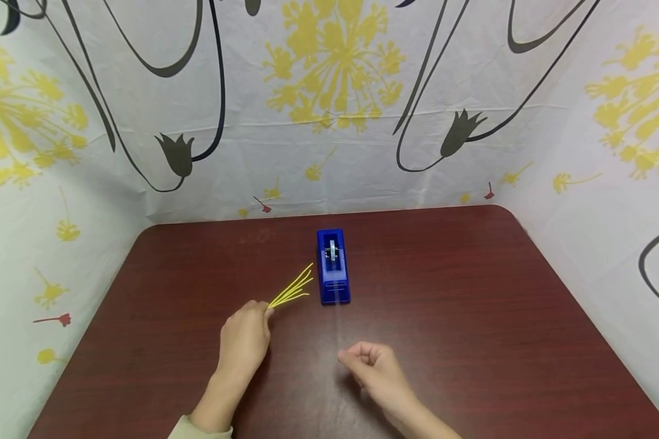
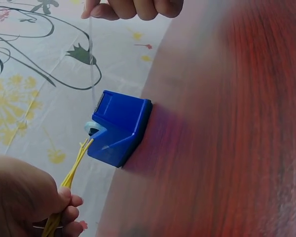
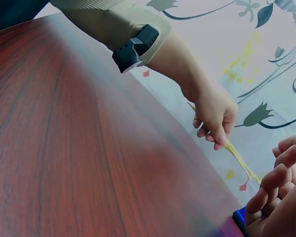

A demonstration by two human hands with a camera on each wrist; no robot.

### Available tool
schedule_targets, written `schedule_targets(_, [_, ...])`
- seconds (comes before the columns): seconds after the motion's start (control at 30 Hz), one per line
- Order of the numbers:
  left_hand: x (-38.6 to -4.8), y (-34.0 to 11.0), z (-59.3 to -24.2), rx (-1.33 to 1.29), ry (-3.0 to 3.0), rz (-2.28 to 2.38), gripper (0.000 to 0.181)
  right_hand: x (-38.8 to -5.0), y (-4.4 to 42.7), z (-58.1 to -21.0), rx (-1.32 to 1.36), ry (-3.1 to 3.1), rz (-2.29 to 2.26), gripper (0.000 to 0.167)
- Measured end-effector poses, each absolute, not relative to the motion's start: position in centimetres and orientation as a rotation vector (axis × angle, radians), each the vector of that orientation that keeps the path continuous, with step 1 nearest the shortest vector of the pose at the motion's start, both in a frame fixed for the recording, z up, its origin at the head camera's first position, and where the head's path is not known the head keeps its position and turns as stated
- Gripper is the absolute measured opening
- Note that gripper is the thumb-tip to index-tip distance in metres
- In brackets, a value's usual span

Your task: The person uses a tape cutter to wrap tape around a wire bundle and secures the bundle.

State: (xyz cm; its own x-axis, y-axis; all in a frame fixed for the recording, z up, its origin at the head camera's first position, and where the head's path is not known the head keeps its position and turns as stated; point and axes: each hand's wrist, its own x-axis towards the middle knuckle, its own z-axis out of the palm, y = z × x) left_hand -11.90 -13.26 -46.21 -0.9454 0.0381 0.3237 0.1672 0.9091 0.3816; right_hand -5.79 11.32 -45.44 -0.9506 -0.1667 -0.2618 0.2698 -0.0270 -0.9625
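My left hand [image 1: 245, 338] grips a bundle of thin yellow strands [image 1: 292, 289], whose free ends fan out toward a blue tape dispenser [image 1: 335, 292]. Between finger and thumb, my right hand [image 1: 379, 375] pinches the end of a clear tape strip [image 1: 337, 326]. That strip runs taut from the dispenser, as the left wrist view also shows with the tape [image 2: 92, 59] stretched up to the right fingers. A small tape roll [image 1: 332, 251] sits inside the dispenser. In the right wrist view, the right hand [image 3: 286, 207] hides most of the dispenser [image 3: 240, 218].
Both hands work over a dark red-brown wooden table [image 1: 461, 292] with rounded far corners. A white cloth [image 1: 362, 164] printed with yellow flowers and grey stems hangs behind it and at both sides. A dark device [image 3: 135, 47] is strapped at the left wrist.
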Motion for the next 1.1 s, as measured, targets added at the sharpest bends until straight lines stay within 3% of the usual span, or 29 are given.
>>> schedule_targets(1.1, [-9.9,-13.2,-44.7,-0.332,-2.809,-0.519,0.011,-5.8,11.5,-44.2,0.076,1.965,-2.143,0.023])
